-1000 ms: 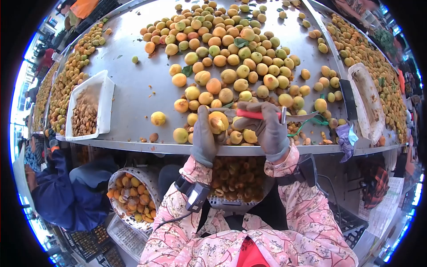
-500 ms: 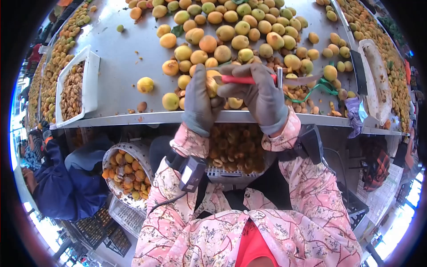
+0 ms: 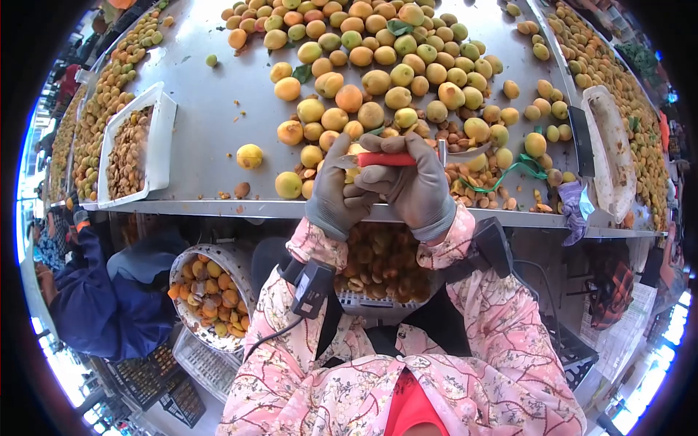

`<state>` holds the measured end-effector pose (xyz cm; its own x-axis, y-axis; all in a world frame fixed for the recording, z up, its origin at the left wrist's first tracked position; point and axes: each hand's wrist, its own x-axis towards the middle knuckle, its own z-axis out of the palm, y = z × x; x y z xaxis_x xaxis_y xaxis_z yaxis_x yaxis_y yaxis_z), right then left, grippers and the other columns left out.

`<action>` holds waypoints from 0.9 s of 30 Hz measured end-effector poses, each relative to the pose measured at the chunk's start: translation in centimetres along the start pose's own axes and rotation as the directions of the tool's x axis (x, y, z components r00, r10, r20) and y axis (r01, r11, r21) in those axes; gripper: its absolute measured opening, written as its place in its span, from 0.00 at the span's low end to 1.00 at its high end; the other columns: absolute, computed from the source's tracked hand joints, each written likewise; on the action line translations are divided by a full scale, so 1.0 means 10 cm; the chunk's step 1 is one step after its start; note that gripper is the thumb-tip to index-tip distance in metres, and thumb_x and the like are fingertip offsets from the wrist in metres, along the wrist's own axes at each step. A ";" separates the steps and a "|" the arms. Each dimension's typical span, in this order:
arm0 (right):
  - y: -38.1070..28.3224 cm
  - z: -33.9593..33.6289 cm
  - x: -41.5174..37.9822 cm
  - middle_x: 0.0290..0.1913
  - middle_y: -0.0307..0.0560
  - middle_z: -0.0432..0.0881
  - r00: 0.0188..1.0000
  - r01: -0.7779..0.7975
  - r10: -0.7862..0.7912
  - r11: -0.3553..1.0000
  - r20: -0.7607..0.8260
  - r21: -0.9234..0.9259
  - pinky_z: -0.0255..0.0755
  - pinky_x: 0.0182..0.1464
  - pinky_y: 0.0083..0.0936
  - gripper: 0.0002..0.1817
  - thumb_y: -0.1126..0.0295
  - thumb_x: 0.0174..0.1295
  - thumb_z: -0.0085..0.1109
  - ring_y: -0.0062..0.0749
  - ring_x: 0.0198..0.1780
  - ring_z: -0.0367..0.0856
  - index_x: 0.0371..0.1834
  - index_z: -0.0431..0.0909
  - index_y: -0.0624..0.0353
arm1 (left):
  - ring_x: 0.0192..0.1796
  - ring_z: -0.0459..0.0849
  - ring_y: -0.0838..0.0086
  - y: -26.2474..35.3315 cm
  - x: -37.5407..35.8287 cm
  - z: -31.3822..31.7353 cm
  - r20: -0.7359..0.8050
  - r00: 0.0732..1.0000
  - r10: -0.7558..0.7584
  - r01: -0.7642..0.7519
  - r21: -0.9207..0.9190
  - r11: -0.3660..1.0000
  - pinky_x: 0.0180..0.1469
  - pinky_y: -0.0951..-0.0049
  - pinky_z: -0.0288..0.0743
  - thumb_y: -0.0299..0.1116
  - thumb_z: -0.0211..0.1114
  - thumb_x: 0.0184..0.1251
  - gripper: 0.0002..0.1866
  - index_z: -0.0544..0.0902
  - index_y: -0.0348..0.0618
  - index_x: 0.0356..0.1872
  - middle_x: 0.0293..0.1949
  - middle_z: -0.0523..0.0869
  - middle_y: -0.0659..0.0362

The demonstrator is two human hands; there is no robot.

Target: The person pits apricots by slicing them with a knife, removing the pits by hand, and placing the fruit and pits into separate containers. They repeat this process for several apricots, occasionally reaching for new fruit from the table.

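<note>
My gloved left hand (image 3: 336,195) is closed around an apricot (image 3: 352,174), of which only a small yellow-orange part shows between thumb and fingers. In my gloved right hand (image 3: 422,190) is a folding knife with a red handle (image 3: 387,159), gripped across the palm. A short blade at its left end lies against the apricot, while a longer curved blade (image 3: 469,155) sticks out to the right. Both hands meet above the table's front edge. Whole apricots (image 3: 371,115) lie just beyond them, and pits (image 3: 459,174) are scattered right of my right hand.
A white bin of pits (image 3: 166,138) stands at the left; a stained white tray (image 3: 607,145) is at the right. Green string (image 3: 509,174) and a purple cloth (image 3: 573,211) lie near the edge. Below are a crate of apricot halves (image 3: 385,265) and a bucket (image 3: 178,272). A person in blue (image 3: 109,291) sits left.
Both hands have come slightly lower in view and closer together, with the knife still held. The whole scene has shifted a little downward, and less of the apricot shows.
</note>
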<state>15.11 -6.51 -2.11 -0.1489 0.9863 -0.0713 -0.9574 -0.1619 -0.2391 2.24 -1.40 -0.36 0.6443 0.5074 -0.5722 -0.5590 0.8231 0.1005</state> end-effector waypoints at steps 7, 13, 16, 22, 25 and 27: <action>-0.12 -0.01 0.05 0.49 0.59 0.79 0.928 0.270 -0.361 0.823 -0.092 -0.499 0.82 0.38 0.36 0.20 0.58 0.73 0.39 0.43 0.39 0.84 0.50 0.71 0.65 | 0.31 0.76 0.81 -0.05 0.24 -0.26 0.075 0.901 0.427 -0.432 0.237 0.870 0.31 0.82 0.72 0.48 0.47 0.74 0.19 0.75 0.43 0.49 0.36 0.78 0.62; -0.24 0.14 0.02 0.39 0.45 0.82 0.948 0.167 -0.239 -0.197 0.213 -0.966 0.75 0.36 0.26 0.20 0.65 0.56 0.63 0.33 0.36 0.82 0.53 0.76 0.49 | 0.51 0.76 0.74 -0.13 0.17 -0.16 0.365 0.693 0.622 -0.689 0.588 0.423 0.54 0.75 0.70 0.43 0.37 0.77 0.24 0.70 0.35 0.60 0.50 0.78 0.55; -0.13 0.19 -0.01 0.42 0.46 0.80 0.949 0.096 -0.239 -0.407 0.207 -0.909 0.74 0.41 0.30 0.21 0.62 0.51 0.67 0.42 0.42 0.81 0.50 0.76 0.49 | 0.40 0.73 0.83 -0.19 0.01 -0.04 0.417 0.660 0.625 -0.636 0.753 0.169 0.42 0.85 0.66 0.46 0.37 0.76 0.26 0.68 0.37 0.62 0.51 0.75 0.60; -0.22 0.10 0.03 0.38 0.51 0.77 0.977 0.009 -0.197 -0.321 0.076 -0.947 0.72 0.40 0.34 0.22 0.59 0.45 0.70 0.49 0.39 0.78 0.39 0.71 0.55 | 0.44 0.72 0.83 -0.24 -0.07 0.01 0.443 0.732 0.517 -0.587 0.796 0.149 0.46 0.85 0.65 0.42 0.39 0.75 0.24 0.67 0.38 0.64 0.56 0.73 0.62; -0.08 -0.02 0.02 0.32 0.49 0.76 0.929 0.109 -0.292 -0.373 0.228 -0.922 0.72 0.37 0.33 0.22 0.60 0.44 0.72 0.44 0.34 0.78 0.35 0.69 0.56 | 0.52 0.71 0.78 -0.18 -0.01 -0.07 0.430 0.725 0.538 -0.610 0.763 0.212 0.55 0.80 0.64 0.39 0.40 0.76 0.23 0.66 0.36 0.63 0.57 0.74 0.57; -0.06 0.07 -0.01 0.30 0.46 0.76 0.948 0.070 -0.295 -0.162 0.116 -0.984 0.72 0.35 0.32 0.21 0.61 0.47 0.71 0.38 0.33 0.79 0.35 0.69 0.56 | 0.49 0.77 0.76 -0.17 0.13 -0.21 0.327 0.685 0.651 -0.660 0.657 0.364 0.50 0.78 0.72 0.33 0.45 0.75 0.18 0.69 0.36 0.59 0.49 0.78 0.55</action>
<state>15.57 -6.47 -1.29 0.1130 0.9869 0.1150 0.3881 0.0627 -0.9195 2.93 -2.72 -2.99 0.2477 0.9669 -0.0607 -0.2853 0.1326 0.9492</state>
